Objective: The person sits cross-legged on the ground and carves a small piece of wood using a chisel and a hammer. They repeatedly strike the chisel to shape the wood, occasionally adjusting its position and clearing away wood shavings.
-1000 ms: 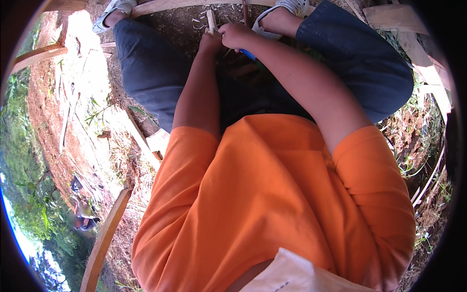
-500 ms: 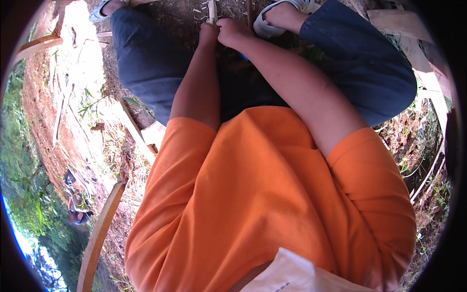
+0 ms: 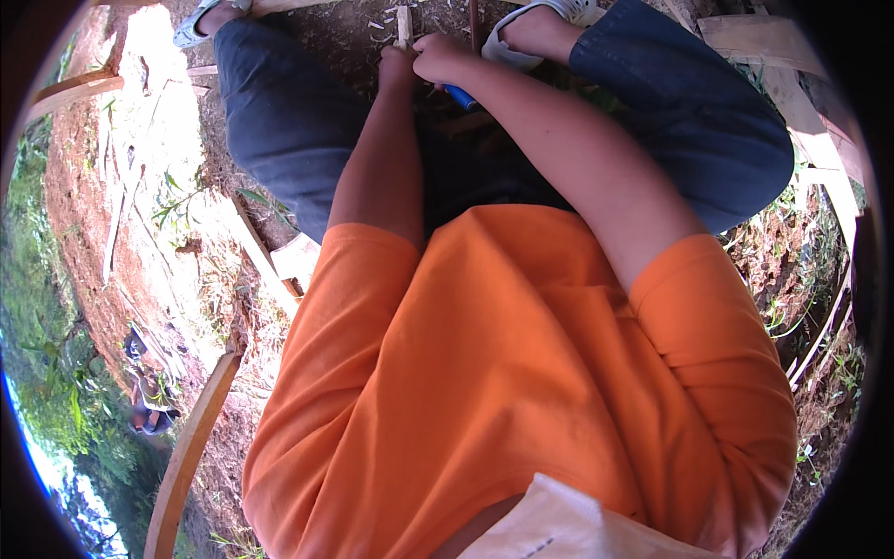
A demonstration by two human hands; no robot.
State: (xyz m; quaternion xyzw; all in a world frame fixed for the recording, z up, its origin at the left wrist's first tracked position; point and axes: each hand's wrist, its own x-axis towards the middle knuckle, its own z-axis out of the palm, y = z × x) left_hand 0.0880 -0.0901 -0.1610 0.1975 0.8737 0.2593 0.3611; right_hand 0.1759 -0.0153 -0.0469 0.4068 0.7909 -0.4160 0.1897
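Note:
Between my legs, at the top of the view, my left hand [image 3: 398, 63] is closed round a pale, narrow piece of wood [image 3: 404, 26] that points away from me. Close beside it, almost touching, my right hand [image 3: 442, 58] is closed. A blue handle [image 3: 460, 97] sticks out from under that hand toward me. Whatever blade or tip it carries is hidden by the fingers, so the kind of tool does not show. Light wood shavings [image 3: 380, 26] lie scattered on the dark soil around the stick.
A thin brown rod [image 3: 474, 26] stands beyond my right hand, near my shoe [image 3: 510, 58]. Boards [image 3: 759, 45] lie at the far right. On the left are a curved wooden beam [image 3: 196, 447], a plank [image 3: 259, 247] and another person [image 3: 152, 415] in the distance.
My right hand has turned and shifted slightly left, and more of the blue handle shows beneath it. My left hand keeps its grip on the wood, nearly in place.

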